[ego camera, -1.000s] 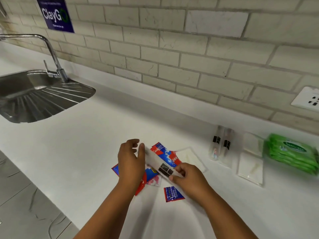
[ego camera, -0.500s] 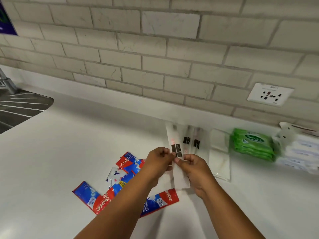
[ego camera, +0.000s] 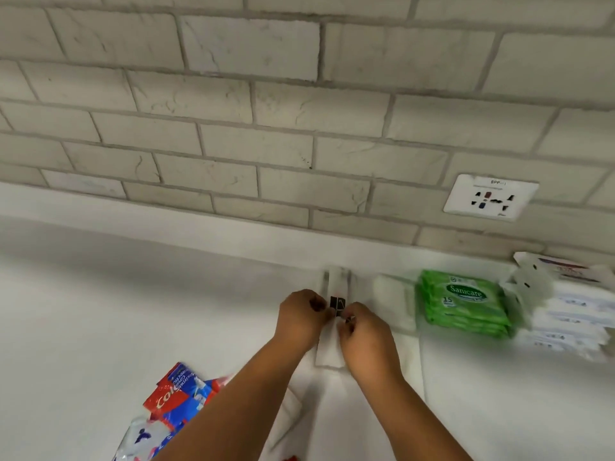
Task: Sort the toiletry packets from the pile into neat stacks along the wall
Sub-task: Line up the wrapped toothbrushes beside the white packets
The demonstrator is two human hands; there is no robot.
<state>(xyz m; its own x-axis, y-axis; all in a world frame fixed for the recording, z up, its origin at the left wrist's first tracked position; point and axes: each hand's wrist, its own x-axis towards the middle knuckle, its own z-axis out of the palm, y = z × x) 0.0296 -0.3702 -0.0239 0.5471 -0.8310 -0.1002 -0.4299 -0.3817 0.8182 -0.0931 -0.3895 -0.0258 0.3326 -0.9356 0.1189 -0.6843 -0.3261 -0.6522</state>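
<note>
My left hand (ego camera: 301,319) and my right hand (ego camera: 364,337) both pinch a long clear packet with a black label (ego camera: 336,306), held close to the wall over the spot where similar clear packets lie. The pile of red and blue toothpaste sachets (ego camera: 179,394) sits at the lower left, partly hidden by my left forearm. Along the wall to the right lie flat clear packets (ego camera: 392,294), a stack of green wipes packs (ego camera: 466,302) and a stack of white packets (ego camera: 572,314).
A tiled wall rises behind the white counter (ego camera: 133,311). A wall socket (ego camera: 491,197) is set in the tiles at the right.
Both hands carried the clear packet from the pile forward to the wall. The view moved right and closer, so the sink left the frame.
</note>
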